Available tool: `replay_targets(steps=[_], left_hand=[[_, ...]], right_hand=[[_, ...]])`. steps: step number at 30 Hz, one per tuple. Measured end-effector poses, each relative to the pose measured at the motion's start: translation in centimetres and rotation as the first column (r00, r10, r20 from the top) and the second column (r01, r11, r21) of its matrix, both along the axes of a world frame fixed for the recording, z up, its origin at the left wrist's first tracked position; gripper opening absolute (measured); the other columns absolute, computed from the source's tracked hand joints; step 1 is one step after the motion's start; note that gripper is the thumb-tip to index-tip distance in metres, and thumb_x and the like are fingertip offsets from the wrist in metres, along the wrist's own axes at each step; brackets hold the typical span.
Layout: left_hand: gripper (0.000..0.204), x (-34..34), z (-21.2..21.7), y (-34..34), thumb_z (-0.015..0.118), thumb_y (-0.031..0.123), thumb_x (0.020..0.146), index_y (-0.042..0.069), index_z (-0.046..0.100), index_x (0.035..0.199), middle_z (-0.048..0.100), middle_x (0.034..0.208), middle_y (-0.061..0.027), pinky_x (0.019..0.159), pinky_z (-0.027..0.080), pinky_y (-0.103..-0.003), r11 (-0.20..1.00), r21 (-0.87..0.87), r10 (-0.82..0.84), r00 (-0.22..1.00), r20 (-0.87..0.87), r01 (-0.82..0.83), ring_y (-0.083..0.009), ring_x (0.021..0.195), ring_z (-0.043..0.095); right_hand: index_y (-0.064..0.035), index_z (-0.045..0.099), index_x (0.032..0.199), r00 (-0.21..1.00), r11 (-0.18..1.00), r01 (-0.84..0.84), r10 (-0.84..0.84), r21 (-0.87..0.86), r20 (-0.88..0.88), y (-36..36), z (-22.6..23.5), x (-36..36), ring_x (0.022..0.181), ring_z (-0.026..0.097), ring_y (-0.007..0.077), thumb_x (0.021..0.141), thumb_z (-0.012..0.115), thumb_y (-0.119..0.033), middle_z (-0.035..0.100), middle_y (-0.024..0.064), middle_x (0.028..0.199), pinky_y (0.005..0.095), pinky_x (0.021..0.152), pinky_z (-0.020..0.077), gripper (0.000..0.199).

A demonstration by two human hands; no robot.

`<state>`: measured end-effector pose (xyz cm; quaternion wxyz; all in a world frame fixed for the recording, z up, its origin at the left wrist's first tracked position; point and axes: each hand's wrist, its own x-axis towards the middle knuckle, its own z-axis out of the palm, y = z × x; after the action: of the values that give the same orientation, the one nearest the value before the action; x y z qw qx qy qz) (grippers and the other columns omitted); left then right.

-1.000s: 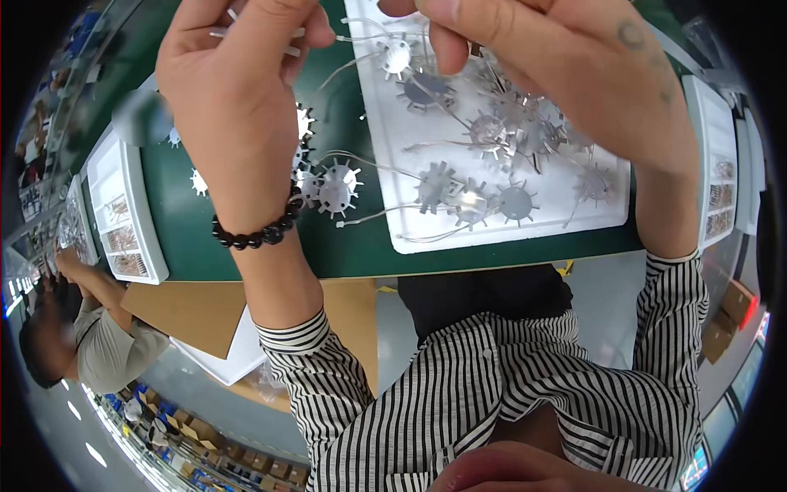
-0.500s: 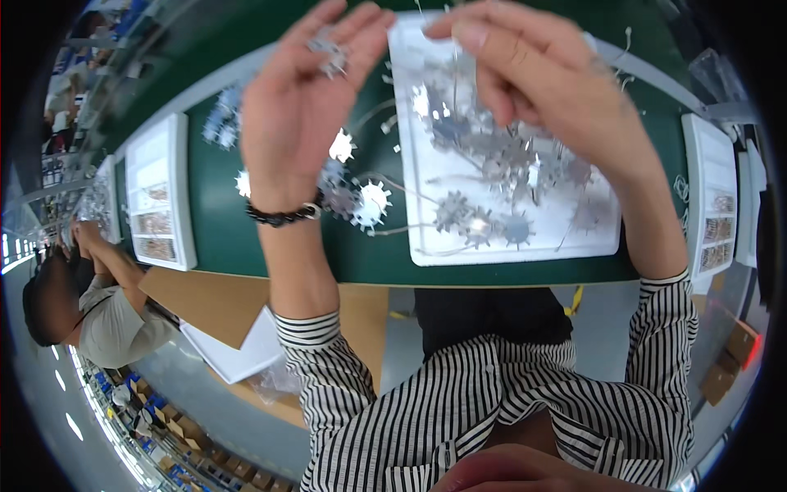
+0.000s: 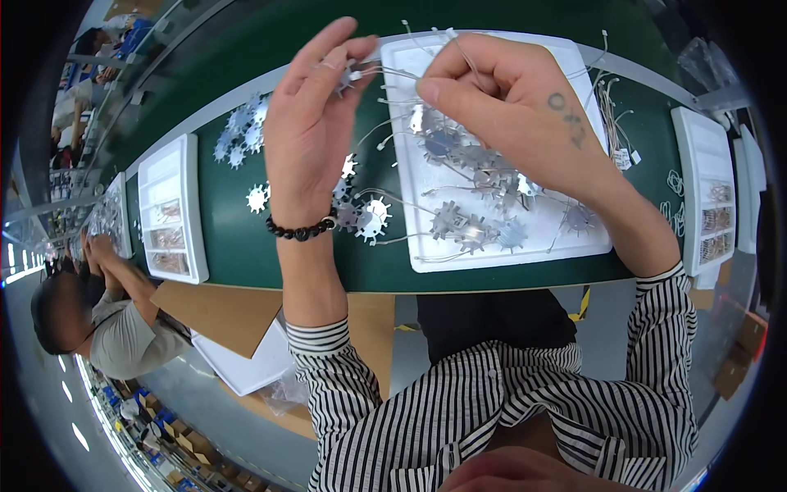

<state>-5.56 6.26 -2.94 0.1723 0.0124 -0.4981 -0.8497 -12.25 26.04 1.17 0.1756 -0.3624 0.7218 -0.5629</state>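
My left hand (image 3: 307, 139) is raised over the left part of the bench. Its thumb and fingers are closed on a small silver gear-shaped metal piece (image 3: 348, 78), partly hidden by the fingers. A thin pale cable (image 3: 387, 70) runs from that piece across to my right hand (image 3: 525, 115), whose thumb and index finger pinch it. Under my right hand is a white foam tray (image 3: 525, 261) bearing a pile of similar toothed silver pieces (image 3: 475, 168) with cables. More loose toothed pieces (image 3: 361, 213) lie on the green bench below my left hand.
Another cluster of toothed pieces (image 3: 240, 131) lies to the left. White compartment trays stand at the left (image 3: 195, 205) and right (image 3: 697, 197), both with small parts. Loose cables (image 3: 611, 123) lie right of the foam tray. A co-worker (image 3: 131, 332) is at the far left, near a cardboard sheet (image 3: 221, 316).
My left hand has turned and its fingers have closed more around the metal piece. My right hand has come down slightly, and the cable now shows stretched between both hands.
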Motion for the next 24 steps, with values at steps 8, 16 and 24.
replay_targets(steps=[8, 16, 24], left_hand=[[0.046, -0.1, 0.2, -1.6, 0.054, 0.001, 0.097, -0.012, 0.041, 0.14, 0.063, 0.117, -0.0197, 0.099, 0.048, -0.033, 0.986, -0.157, 0.048, 0.997, -0.054, -0.056, -0.0241, 0.112, 0.06], [0.037, 0.2, -0.5, 1.4, 0.066, -0.003, 0.09, -0.006, 0.059, 0.126, 0.067, 0.099, -0.011, 0.089, 0.054, -0.03, 0.965, -0.18, 0.187, 0.981, -0.056, -0.194, -0.016, 0.092, 0.065], [0.036, 0.1, -0.5, 1.2, 0.064, -0.004, 0.091, -0.006, 0.058, 0.126, 0.068, 0.103, -0.0107, 0.088, 0.054, -0.032, 0.913, -0.319, 0.226, 0.966, -0.125, -0.255, -0.0168, 0.093, 0.067]], right_hand=[[0.0017, 0.059, 0.09, 0.818, 0.947, -0.22, 0.31, -0.235, 0.484, 0.0, 0.8, -0.8, 0.054, 0.038, -0.0002, 0.098, 0.056, -0.01, 0.051, -0.0029, 0.062, 0.0215, 0.044, 0.0274, 0.015], [0.0006, 0.063, 0.079, 0.936, 0.976, -0.194, 0.215, -0.103, 0.28, -0.2, -0.2, -1.1, 0.059, 0.045, 0.0043, 0.095, 0.054, -0.015, 0.054, -0.0008, 0.063, 0.0262, 0.051, 0.0356, 0.024], [-0.0006, 0.066, 0.08, 0.851, 0.948, -0.3, 0.215, 0.108, 0.48, -0.5, 1.5, -2.3, 0.061, 0.05, 0.009, 0.09, 0.051, -0.014, 0.058, 0.0026, 0.065, 0.0279, 0.061, 0.0414, 0.023]])
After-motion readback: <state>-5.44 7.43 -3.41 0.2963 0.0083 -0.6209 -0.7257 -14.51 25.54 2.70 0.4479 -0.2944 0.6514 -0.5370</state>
